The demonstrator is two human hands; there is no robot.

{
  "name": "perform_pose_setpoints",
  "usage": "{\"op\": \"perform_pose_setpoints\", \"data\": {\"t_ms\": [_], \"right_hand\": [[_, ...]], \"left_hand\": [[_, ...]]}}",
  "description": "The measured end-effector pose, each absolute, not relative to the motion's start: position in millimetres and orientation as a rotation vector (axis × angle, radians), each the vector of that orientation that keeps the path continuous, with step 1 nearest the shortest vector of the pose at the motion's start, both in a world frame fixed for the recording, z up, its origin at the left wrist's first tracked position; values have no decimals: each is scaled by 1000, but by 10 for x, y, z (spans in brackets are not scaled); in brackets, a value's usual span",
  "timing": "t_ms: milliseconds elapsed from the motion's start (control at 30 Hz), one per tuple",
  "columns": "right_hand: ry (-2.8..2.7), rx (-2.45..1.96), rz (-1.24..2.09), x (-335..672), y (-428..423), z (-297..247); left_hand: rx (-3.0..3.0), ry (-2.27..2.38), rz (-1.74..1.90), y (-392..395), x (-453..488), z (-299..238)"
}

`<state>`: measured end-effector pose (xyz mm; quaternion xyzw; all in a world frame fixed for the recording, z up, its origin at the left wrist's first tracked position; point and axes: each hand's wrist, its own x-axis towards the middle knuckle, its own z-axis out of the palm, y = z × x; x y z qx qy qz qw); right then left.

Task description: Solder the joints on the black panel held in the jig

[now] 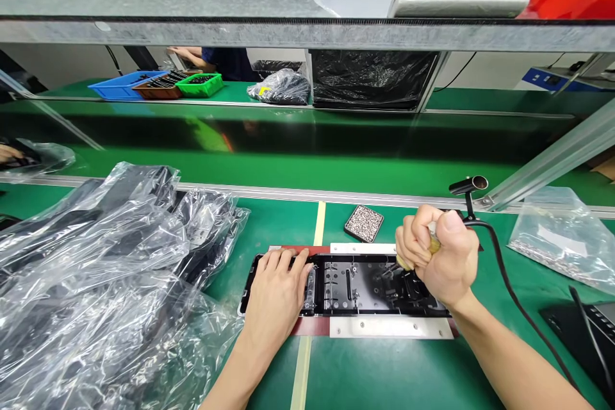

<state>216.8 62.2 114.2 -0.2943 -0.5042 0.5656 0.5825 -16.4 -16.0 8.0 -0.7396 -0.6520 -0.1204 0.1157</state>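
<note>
A long black plastic housing (365,285) lies open side up in a fixture with metal strips (391,327) along its long sides. My left hand (278,291) rests flat on the housing's left end, fingers extended. At the right end, my right hand (442,253) makes a fist around a yellow-handled hand tool (405,263), which looks like a screwdriver. The tool slants down to the left into the housing, where its tip is hard to make out. Just behind the fixture sits a small black tray of tiny metal parts (364,223).
Plastic-bagged dark parts (144,256) cover the left side. To the right are a clear bag of small parts (562,240), a black cable (509,288) and a tube on a stand (468,186). A metal shelf (240,32) crosses overhead. Another person's arm (192,56) shows behind coloured bins (125,84).
</note>
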Motion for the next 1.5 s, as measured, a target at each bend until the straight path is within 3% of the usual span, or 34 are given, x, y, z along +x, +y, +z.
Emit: {"op": "perform_pose_setpoints", "data": {"t_ms": [467, 800, 1033, 1300, 1500], "right_hand": [[-1240, -635, 1364, 2224, 654, 1104], [-1412, -402, 1662, 2445, 798, 1124], [-1347, -494, 1578, 2522, 825, 1154], [-1263, -504, 1259, 2507, 681, 1514], [-1234, -479, 1400, 2170, 513, 1553]], "left_hand": [[-2172, -1921, -415, -145, -182, 38], [-2161, -1902, -366, -136, -178, 53], [-2156, -1899, -373, -138, -188, 49], [-2178, -1915, -404, -115, -176, 6], [-2175, -1938, -493, -43, -136, -47]]}}
